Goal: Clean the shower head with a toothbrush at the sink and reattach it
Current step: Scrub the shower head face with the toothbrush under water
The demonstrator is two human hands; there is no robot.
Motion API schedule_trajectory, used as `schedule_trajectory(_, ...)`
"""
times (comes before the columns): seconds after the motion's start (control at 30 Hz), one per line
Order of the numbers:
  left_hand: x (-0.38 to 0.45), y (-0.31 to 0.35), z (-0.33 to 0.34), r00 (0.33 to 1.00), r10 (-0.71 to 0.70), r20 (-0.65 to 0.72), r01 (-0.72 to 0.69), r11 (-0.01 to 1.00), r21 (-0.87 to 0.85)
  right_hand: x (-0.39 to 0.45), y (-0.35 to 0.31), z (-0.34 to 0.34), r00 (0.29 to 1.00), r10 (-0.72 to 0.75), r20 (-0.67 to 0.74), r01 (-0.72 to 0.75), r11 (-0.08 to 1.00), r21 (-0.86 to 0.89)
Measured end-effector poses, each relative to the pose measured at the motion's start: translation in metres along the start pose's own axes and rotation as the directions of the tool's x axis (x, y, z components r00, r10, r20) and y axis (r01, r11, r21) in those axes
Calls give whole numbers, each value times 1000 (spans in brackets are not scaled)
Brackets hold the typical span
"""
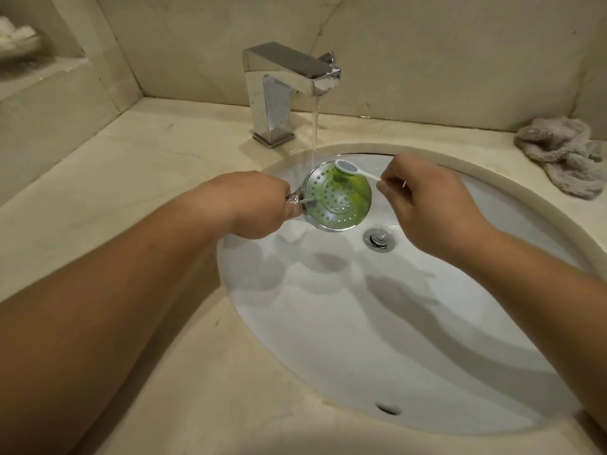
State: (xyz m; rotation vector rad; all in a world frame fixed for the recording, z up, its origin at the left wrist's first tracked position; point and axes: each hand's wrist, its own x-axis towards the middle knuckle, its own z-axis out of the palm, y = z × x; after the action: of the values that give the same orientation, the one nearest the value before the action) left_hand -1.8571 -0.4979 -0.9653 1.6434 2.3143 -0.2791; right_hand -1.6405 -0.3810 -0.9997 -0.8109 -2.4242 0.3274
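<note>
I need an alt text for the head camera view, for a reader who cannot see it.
Over a white sink, the left hand holds a round chrome shower head smeared green, while the right hand pinches a white toothbrush at its far edge. The chrome tap runs water onto it; a crumpled cloth lies on the counter.

A single head-worn wide-angle view looks forward and steeply down from close above the counter [138, 165], facing the back wall; the sink [377, 339] fills the centre, with the tap [282, 90] straight ahead, edges bowed.
</note>
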Motion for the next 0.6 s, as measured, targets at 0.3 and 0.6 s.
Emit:
schedule_trajectory(0.3, -1, -3, 15, 997, 5, -73, -1, 998, 61, -1, -20, 23, 976, -215, 14, 215, 967, -139)
schedule_trajectory(0.6, -4, -7, 12, 995, 27, -92, -26, 999, 19, -2, -14, 20, 977, -211, -35, 204, 967, -152)
